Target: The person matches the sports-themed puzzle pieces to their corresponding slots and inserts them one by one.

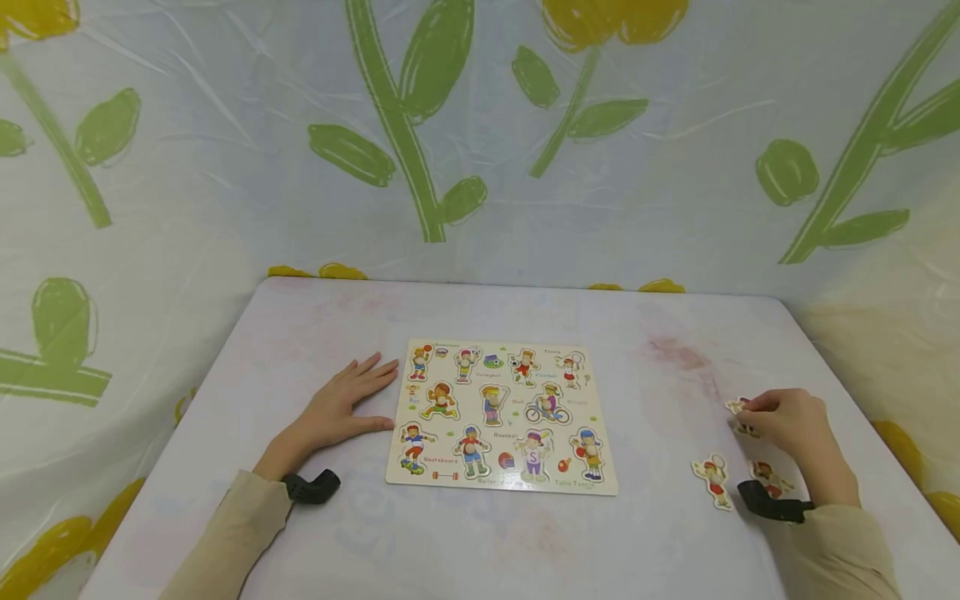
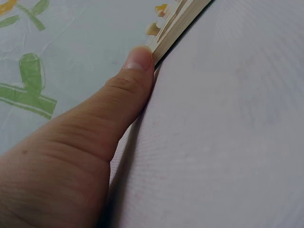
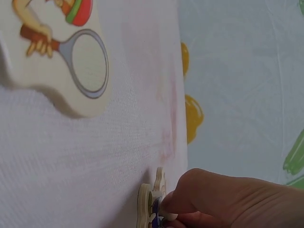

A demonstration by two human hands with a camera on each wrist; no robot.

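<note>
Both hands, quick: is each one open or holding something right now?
Left hand: open, touching the edge of the puzzle board.
Right hand: closed, pinching a wooden puzzle piece.

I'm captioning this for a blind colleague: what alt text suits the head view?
A person's right hand pinches a small figure piece at the right of a table, beyond a tennis-player piece and another loose piece. The left hand rests with its thumb at the left edge of a sports puzzle board.
</note>
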